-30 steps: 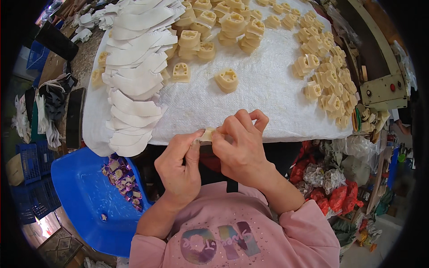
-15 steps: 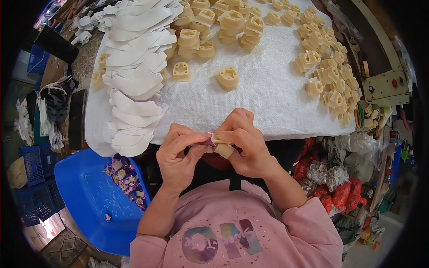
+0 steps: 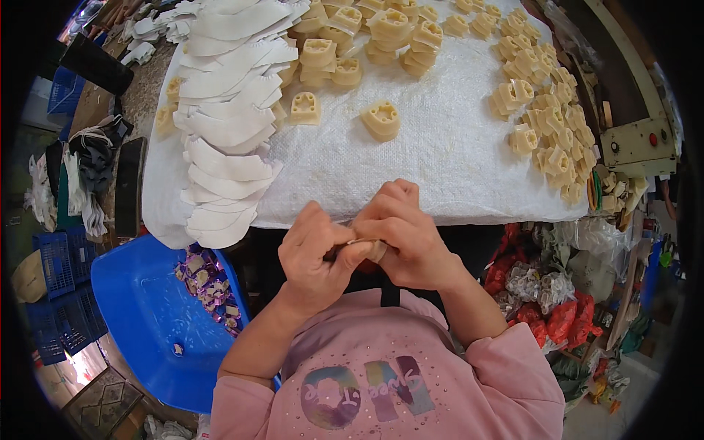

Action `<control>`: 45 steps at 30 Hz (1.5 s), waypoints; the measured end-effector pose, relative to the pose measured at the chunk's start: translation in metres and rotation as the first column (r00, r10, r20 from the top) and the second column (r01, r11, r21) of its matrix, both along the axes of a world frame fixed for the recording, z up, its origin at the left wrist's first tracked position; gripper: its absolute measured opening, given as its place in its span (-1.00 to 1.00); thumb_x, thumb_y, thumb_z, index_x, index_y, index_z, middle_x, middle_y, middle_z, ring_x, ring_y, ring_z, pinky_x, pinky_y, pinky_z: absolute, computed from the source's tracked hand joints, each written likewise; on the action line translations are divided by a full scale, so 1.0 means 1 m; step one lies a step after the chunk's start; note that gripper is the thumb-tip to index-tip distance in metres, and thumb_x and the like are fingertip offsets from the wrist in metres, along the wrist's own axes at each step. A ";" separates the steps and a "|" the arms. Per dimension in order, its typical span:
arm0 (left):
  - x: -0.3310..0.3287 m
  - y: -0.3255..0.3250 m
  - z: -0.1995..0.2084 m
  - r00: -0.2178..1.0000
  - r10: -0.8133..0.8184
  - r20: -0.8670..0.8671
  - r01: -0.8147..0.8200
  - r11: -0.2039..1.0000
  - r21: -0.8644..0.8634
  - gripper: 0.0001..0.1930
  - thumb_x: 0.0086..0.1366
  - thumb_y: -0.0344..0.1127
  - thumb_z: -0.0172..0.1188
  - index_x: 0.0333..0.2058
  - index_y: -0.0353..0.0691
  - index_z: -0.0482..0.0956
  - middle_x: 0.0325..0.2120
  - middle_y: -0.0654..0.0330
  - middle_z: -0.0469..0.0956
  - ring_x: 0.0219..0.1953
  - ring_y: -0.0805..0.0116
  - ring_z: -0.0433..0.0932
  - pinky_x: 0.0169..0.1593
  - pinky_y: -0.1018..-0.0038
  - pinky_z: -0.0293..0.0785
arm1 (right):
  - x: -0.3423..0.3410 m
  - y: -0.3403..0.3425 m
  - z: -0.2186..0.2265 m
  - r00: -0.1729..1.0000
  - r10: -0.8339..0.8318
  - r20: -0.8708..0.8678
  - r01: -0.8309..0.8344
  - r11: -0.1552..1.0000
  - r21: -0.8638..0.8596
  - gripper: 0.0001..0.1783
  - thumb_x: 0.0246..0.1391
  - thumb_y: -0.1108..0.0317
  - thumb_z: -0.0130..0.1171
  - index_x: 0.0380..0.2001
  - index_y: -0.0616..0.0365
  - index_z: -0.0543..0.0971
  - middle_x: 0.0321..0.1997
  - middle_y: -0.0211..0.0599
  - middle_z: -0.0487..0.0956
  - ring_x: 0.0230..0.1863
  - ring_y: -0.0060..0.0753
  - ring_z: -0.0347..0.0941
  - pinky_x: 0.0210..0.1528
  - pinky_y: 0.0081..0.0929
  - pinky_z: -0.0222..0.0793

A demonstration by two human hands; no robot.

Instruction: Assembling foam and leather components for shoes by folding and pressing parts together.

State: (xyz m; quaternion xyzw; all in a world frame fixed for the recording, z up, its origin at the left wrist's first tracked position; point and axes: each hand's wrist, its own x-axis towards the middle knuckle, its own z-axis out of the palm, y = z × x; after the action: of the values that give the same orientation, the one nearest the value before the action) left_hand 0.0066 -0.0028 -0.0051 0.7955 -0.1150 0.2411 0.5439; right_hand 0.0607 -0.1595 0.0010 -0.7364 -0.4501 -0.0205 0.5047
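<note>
Above my lap, at the near edge of the cloth-covered table, my two hands meet with bent, pressed fingers. My right hand [image 3: 405,246] is closed on a small beige moulded piece [image 3: 378,252], of which only a part shows between the fingers. Thumb and fingers of my left hand [image 3: 314,253] pinch against its left side. What exactly lies in the left fingertips is hidden by the knuckles. Two cream horseshoe-shaped moulded pieces stand apart on the white cloth, one farther left [image 3: 305,109] and one straight ahead [image 3: 380,121].
Overlapping white curved sheets [image 3: 227,125] run down the table's left side. Cream pieces are stacked at the back [image 3: 390,29] and heaped at the right [image 3: 554,125]. A blue basin [image 3: 139,308] at lower left holds purple shiny pieces [image 3: 209,282]. Red bags [image 3: 561,321] lie at right.
My left hand has shifted right and closed in against the right hand. The purple shiny bit at its fingertips is now hidden, and less of the beige piece shows.
</note>
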 end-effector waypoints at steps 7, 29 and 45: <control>0.004 0.012 0.002 0.984 0.076 0.160 -0.094 0.990 0.108 -0.74 -0.22 -0.64 0.29 -0.48 -0.20 0.58 -0.59 0.27 0.34 -0.45 0.29 0.30 -0.38 0.49 0.26 | -0.001 0.004 0.004 0.968 -0.153 0.199 0.167 0.984 -0.058 -0.64 -0.26 0.47 0.31 -0.29 0.08 0.50 -0.24 -0.38 0.48 -0.22 -0.27 0.29 -0.10 -0.24 0.04; -0.005 0.001 -0.001 0.979 -0.049 0.199 0.008 0.979 0.204 -0.79 -0.11 -0.62 0.22 -0.43 -0.31 0.47 -0.38 0.10 0.50 -0.42 0.25 0.48 -0.43 0.45 0.31 | -0.045 -0.008 -0.001 0.350 0.188 -0.918 0.486 0.801 0.349 -0.78 0.26 0.32 -0.10 -0.17 0.25 0.42 -0.16 -0.20 0.53 -0.23 -0.50 0.51 -0.15 -0.51 0.46; -0.003 0.004 0.003 0.999 -0.004 0.035 -0.008 0.939 0.345 -0.81 -0.11 -0.65 0.17 -0.49 -0.26 0.42 -0.42 0.10 0.47 -0.43 0.23 0.45 -0.42 0.40 0.32 | -0.023 -0.008 0.004 0.669 -0.131 -0.732 0.195 0.981 0.002 -0.70 0.25 0.26 -0.09 -0.18 0.31 0.46 -0.32 -0.31 0.53 -0.35 -0.52 0.44 -0.28 -0.56 0.38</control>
State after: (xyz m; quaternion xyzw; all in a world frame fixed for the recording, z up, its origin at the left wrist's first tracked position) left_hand 0.0041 0.0012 -0.0022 0.8742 -0.1640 0.2318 0.3938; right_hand 0.0380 -0.1680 0.0053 -0.7001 -0.1437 0.2106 0.6670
